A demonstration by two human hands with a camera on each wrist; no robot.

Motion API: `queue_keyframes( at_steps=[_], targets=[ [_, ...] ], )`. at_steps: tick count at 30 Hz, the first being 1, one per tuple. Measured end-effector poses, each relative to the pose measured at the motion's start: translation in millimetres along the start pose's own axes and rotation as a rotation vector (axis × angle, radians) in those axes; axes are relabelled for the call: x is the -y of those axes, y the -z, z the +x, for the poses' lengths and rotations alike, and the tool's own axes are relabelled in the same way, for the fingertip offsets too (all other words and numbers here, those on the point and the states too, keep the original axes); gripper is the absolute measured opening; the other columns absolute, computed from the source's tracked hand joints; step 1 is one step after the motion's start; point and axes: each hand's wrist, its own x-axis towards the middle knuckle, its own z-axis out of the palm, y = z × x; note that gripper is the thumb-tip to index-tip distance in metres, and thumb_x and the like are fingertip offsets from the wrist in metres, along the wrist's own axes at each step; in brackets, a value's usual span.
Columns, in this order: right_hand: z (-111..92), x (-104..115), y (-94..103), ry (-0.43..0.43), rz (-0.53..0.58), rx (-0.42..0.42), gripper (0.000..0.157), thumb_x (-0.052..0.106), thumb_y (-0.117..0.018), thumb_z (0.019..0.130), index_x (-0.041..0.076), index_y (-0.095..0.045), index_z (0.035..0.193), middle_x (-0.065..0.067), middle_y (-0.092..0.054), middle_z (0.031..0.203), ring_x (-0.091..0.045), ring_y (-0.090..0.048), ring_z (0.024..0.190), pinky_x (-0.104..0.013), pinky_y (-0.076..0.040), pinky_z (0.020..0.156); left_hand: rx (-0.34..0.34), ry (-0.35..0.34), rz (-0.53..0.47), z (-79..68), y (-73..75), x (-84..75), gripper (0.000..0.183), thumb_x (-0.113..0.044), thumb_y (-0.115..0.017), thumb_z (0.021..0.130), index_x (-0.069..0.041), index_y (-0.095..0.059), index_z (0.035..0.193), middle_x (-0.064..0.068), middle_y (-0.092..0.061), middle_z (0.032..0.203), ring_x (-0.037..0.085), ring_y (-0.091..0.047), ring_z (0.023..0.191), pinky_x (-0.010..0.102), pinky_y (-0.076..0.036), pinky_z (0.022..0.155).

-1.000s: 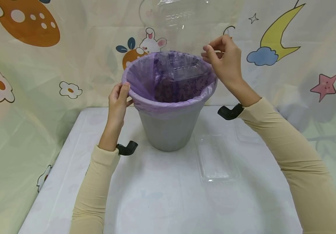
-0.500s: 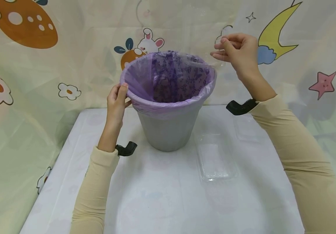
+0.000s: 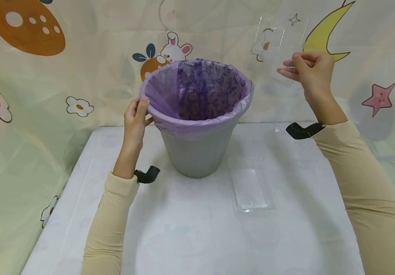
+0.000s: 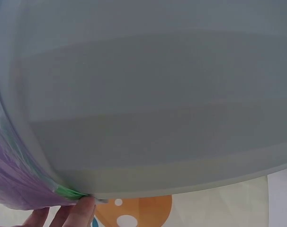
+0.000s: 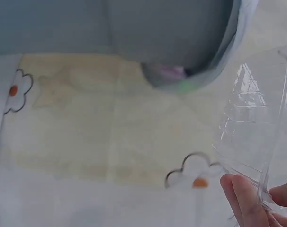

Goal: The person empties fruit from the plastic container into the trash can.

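Note:
A grey trash bin [image 3: 197, 154] stands upright on the table, lined with a purple bag [image 3: 192, 125] folded over its rim. My left hand [image 3: 135, 120] grips that rim at the left, thumb on top and fingers below; in the left wrist view its fingertips press the bag's folded edge. Off to the right of the bin, my right hand [image 3: 314, 76] is raised and pinches a clear plastic container [image 5: 252, 118] by its edge. The container's outline is faint in the head view. A second clear plastic container [image 3: 252, 189] lies on the table, right of the bin's base.
The white-covered table [image 3: 183, 236] ends at a patterned cloth backdrop [image 3: 108, 49] just behind the bin. A black wrist mount [image 3: 302, 130] sticks out from the right wrist, and another wrist mount [image 3: 147, 175] from the left.
My right hand has moved right, carrying the clear plastic container from over the bin's mouth to beside it. My left hand has kept its grip on the rim.

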Motion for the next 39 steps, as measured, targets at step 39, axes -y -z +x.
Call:
queue_keyframes(
  at_steps=[39],
  targets=[
    [-35, -182, 72.6, -0.485, -0.792, 0.322, 0.047, 0.012, -0.05, 0.094, -0.016, -0.038, 0.13, -0.007, -0.07, 0.089, -0.012, -0.07, 0.07, -0.024, -0.056, 0.074, -0.003, -0.015, -0.001, -10.9, 4.7, -5.2, 0.043, -0.032, -0.048, 0.091, -0.004, -0.052, 0.124, -0.005, -0.058, 0.101, 0.009, -0.059, 0.092, 0.034, -0.051, 0.09]
  ],
)
